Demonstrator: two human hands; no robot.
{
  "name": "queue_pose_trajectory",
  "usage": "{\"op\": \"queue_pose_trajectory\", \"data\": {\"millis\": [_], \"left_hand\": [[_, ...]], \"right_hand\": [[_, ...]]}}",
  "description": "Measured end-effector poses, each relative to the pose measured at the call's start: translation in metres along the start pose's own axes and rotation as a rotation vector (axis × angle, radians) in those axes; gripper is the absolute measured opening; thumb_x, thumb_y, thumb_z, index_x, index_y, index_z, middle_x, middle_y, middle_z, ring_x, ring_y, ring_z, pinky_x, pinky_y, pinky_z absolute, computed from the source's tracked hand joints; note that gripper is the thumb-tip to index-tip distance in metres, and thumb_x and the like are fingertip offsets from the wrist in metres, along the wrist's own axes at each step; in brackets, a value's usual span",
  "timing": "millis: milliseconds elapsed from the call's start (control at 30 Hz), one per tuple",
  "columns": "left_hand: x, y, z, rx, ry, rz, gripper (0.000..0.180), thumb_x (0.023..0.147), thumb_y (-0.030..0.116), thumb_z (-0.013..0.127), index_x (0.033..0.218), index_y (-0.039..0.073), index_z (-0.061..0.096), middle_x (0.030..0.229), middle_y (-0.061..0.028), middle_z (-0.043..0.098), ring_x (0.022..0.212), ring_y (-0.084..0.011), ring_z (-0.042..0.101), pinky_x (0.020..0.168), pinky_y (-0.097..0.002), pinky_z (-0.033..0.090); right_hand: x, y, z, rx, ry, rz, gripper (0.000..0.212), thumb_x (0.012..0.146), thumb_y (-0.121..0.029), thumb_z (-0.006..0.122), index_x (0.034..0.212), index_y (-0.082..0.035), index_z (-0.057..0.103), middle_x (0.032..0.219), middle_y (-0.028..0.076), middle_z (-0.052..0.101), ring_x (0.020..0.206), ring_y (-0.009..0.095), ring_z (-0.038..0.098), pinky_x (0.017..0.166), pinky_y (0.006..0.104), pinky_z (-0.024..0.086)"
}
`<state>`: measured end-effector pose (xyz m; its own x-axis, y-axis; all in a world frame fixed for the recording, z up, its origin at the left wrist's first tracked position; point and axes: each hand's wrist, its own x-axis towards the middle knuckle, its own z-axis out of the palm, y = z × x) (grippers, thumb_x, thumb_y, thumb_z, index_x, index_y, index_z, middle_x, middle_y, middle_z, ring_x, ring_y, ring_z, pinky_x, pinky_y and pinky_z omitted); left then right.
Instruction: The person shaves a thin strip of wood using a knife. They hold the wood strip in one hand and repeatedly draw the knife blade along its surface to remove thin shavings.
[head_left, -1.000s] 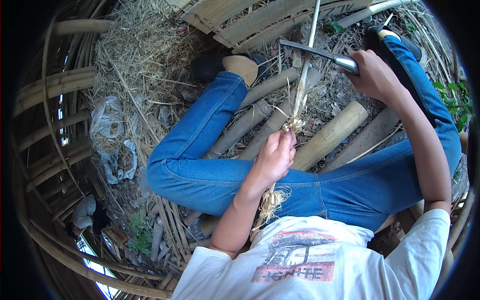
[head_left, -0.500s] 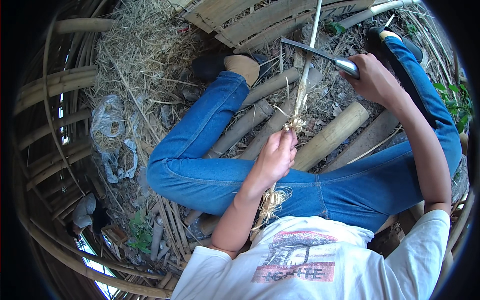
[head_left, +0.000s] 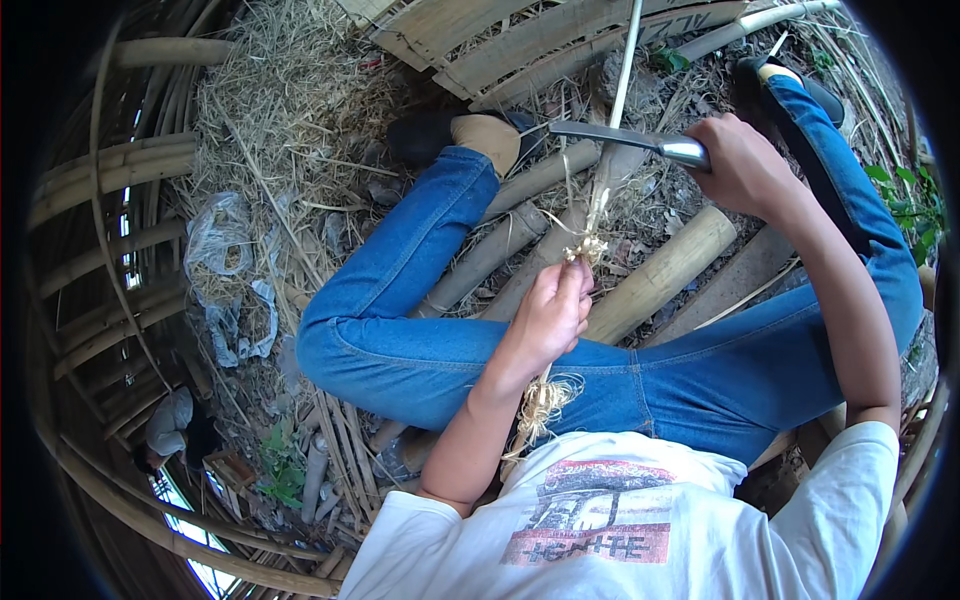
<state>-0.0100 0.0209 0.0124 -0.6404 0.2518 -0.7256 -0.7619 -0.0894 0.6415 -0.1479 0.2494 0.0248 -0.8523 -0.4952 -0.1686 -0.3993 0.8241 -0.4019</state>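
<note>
My left hand (head_left: 552, 313) is closed around a thin, pale bamboo stick (head_left: 598, 200) that slants up and away from my lap. Just above that fist sits a ruff of curled shavings (head_left: 587, 248), and a larger bunch of curls (head_left: 546, 404) hangs on the stick below it. My right hand (head_left: 742, 165) grips the handle of a long knife (head_left: 630, 138). Its blade points left and lies across the stick well above my left hand; whether it touches the stick I cannot tell.
Thick bamboo poles (head_left: 662, 272) lie on the ground between my legs. Straw and shavings (head_left: 290, 110) cover the left side, with crumpled clear plastic (head_left: 222, 240) on them. Wooden slats (head_left: 550, 50) stand ahead. At far left, a person (head_left: 172, 430) is near a bamboo frame (head_left: 110, 180).
The knife has moved slightly down the stick toward my left hand, and its blade has swung closer to level. My left hand stays in place.
</note>
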Motion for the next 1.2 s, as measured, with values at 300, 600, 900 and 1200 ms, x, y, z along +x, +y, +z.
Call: {"op": "queue_pose_trajectory", "data": {"millis": [300,600,900,1200], "left_hand": [[0.001,-0.001,0.002,-0.002,0.004,-0.009,0.039,0.099,0.044,0.025,0.074,0.015,0.034,0.051,0.0081,0.023,0.038,-0.0011,0.019,0.033,-0.0198,0.013],[0.001,-0.004,0.0,0.005,0.011,0.024,0.039,0.099,0.043,0.026,0.074,0.014,0.034,0.051,0.0082,0.024,0.038,-0.0011,0.02,0.033,-0.0198,0.014],[0.002,-0.001,0.003,0.016,0.026,0.019,0.039,0.099,0.044,0.026,0.074,0.014,0.034,0.051,0.008,0.024,0.038,-0.0012,0.02,0.033,-0.0197,0.014],[0.001,-0.003,-0.001,0.021,0.018,0.005,0.039,0.099,0.043,0.027,0.074,0.014,0.034,0.051,0.008,0.024,0.038,-0.0012,0.021,0.033,-0.0198,0.015]], "right_hand": [[0.001,0.005,0.004,0.074,-0.014,-0.043,0.012,0.074,-0.008,0.063,0.08,0.003,0.063,0.069,0.021,0.062,0.066,0.035,0.063,0.067,0.0409,0.052],[0.003,0.01,0.004,0.076,0.064,0.003,0.015,0.076,-0.012,0.062,0.086,-0.001,0.065,0.076,0.021,0.063,0.072,0.037,0.063,0.07,0.0417,0.051],[0.01,0.016,0.003,0.13,0.014,0.124,0.015,0.074,-0.009,0.061,0.085,0.0,0.064,0.077,0.022,0.062,0.076,0.037,0.062,0.07,0.0435,0.05],[0.014,0.01,0.001,0.14,0.044,0.203,0.018,0.08,-0.015,0.062,0.086,0.002,0.063,0.076,0.022,0.063,0.072,0.036,0.062,0.068,0.0423,0.05]]}}
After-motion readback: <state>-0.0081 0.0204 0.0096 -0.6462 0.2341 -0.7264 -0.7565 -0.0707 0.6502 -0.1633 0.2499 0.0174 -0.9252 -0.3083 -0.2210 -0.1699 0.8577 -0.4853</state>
